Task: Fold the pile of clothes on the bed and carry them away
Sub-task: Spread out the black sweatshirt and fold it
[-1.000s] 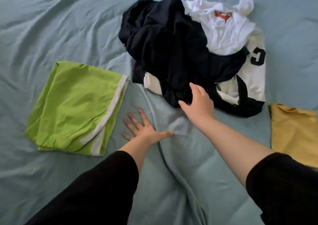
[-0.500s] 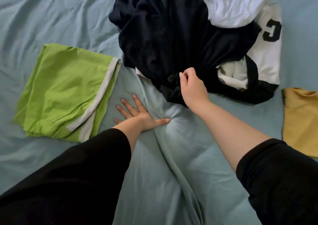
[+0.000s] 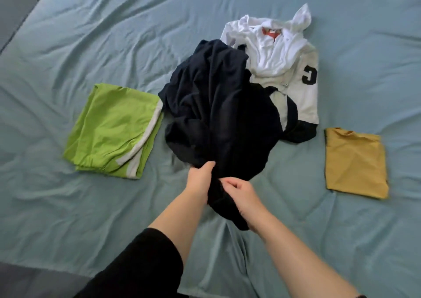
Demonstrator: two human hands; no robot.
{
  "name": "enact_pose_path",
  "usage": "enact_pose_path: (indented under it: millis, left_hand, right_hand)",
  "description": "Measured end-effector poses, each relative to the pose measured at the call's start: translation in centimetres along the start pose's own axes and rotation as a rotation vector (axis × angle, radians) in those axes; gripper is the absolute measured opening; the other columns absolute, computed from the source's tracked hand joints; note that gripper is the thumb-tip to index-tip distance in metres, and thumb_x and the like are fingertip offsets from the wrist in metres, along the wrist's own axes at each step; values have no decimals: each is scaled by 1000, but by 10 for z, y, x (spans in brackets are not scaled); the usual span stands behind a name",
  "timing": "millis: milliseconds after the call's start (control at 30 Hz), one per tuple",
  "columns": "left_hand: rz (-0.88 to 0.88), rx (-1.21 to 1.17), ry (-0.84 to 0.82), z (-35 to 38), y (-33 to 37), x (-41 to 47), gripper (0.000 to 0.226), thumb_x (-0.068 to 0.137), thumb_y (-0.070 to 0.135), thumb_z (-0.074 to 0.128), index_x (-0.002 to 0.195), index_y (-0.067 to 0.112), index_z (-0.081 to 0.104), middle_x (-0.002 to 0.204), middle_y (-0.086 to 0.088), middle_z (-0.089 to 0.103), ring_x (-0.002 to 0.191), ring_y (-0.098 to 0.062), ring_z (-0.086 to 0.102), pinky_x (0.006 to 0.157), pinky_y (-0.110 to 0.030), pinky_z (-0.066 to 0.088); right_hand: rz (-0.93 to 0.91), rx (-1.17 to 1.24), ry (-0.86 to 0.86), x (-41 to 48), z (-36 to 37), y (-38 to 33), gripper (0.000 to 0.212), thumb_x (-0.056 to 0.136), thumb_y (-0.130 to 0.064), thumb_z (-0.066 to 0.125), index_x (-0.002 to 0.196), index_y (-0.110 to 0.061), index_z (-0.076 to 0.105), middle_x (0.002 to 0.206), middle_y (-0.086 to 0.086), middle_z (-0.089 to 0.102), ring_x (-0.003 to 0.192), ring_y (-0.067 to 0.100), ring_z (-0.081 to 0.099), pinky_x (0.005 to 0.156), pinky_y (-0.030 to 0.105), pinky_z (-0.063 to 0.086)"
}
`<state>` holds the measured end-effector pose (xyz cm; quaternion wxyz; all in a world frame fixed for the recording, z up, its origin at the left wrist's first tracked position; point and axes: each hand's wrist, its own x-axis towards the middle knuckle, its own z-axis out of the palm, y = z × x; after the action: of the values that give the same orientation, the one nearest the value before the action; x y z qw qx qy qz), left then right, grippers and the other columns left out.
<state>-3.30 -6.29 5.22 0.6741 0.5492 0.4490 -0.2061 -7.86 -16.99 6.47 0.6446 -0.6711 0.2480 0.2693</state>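
Observation:
A crumpled dark navy garment [image 3: 218,115] lies in the middle of the bed, partly drawn toward me off the pile. Both hands hold its near end: my left hand [image 3: 200,179] grips the cloth from the left and my right hand [image 3: 239,193] pinches it from the right. Behind it lie a white hooded top [image 3: 271,49] and a white jersey with a black letter and dark trim [image 3: 303,92]. A folded lime-green garment [image 3: 114,129] rests at the left. At the right sits a folded mustard-yellow garment [image 3: 355,165].
The wrinkled blue-green bedsheet [image 3: 91,36] covers the whole bed. The bed's edge and a dark floor [image 3: 13,1] show at the top left, and the near edge [image 3: 34,275] at the bottom left.
My left hand left the sheet and took hold of the navy garment beside my right hand. The navy garment was pulled toward me, off the white clothes. The view pulled back.

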Motion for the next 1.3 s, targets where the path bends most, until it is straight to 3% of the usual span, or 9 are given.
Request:
enact_pose_path:
  millis: [133, 267, 367, 500, 767, 867, 1000, 1167, 1300]
  left_hand:
    - [-119, -132, -46, -21, -17, -48, 22, 83, 12, 62, 104, 7, 66, 83, -13, 75, 71, -26, 74, 55, -32, 57]
    - [-231, -180, -161, -37, -18, -98, 18, 82, 16, 62, 94, 5, 71, 84, -16, 73, 74, -29, 73, 69, -41, 60]
    - [-323, -136, -250, -43, -23, -133, 23, 86, 21, 60, 75, 7, 75, 74, -12, 72, 64, -24, 71, 56, -30, 56]
    - [-325, -33, -184, -56, -17, -161, 23, 86, 22, 63, 98, 5, 72, 80, -15, 73, 66, -26, 72, 56, -29, 56]
    - [-186, 283, -19, -90, -13, -184, 59, 89, 26, 68, 138, 6, 42, 122, -12, 61, 106, -29, 61, 87, -41, 50]
    - [32, 557, 6, -72, -2, -198, 106, 85, 30, 73, 154, 21, -6, 161, -12, 11, 143, -33, 27, 108, -44, 32]
    - [846, 1402, -67, -27, 13, -208, 116, 79, 28, 71, 148, 41, -23, 160, -8, -22, 150, -32, -6, 120, -47, 8]
    - [1273, 2038, -405, 4, 25, -195, 30, 89, 34, 55, 119, 36, 56, 157, 5, 29, 151, -22, -1, 118, -51, -12]
    - [1161, 1812, -553, -1, 15, -200, 9, 89, 31, 52, 87, 23, 47, 88, 6, 57, 100, -19, 59, 109, -36, 34]
  right_hand:
    - [-3, 109, 353, -49, -23, 8, 14, 85, -32, 71, 89, -18, 71, 77, 0, 66, 72, 10, 62, 69, 22, 49]
    - [478, 400, 288, -83, -40, 16, 78, 76, -63, 67, 137, -20, 50, 127, 11, 58, 97, 24, 64, 80, 34, 53]
    - [620, 514, -75, -103, -36, 8, 83, 55, -78, 62, 71, 2, 77, 81, 22, 73, 70, 27, 74, 56, 31, 58]
    - [526, 705, -44, -104, -26, -10, 48, 91, -54, 51, 66, -20, 74, 73, -14, 71, 59, -7, 65, 55, 7, 48]
    - [58, 408, 110, -140, -80, -44, 27, 83, -3, 61, 104, -18, 70, 93, 1, 76, 82, 14, 71, 67, 23, 55]
    - [-41, 181, -72, -162, -93, -56, 46, 82, -3, 58, 112, -38, 67, 106, -12, 73, 95, 2, 69, 76, 16, 52]
    - [-282, -698, -261, -189, -105, -71, 56, 81, -9, 53, 125, -42, 60, 125, -24, 59, 109, -13, 55, 95, 13, 45]
    - [-474, -1231, -156, -214, -128, -61, 53, 84, -30, 56, 130, -47, 36, 114, -7, 66, 100, 21, 64, 76, 38, 51]
    - [-164, -1162, 122, -210, -171, -37, 66, 84, -22, 60, 139, -33, 25, 106, 5, 64, 95, 28, 63, 73, 38, 48]
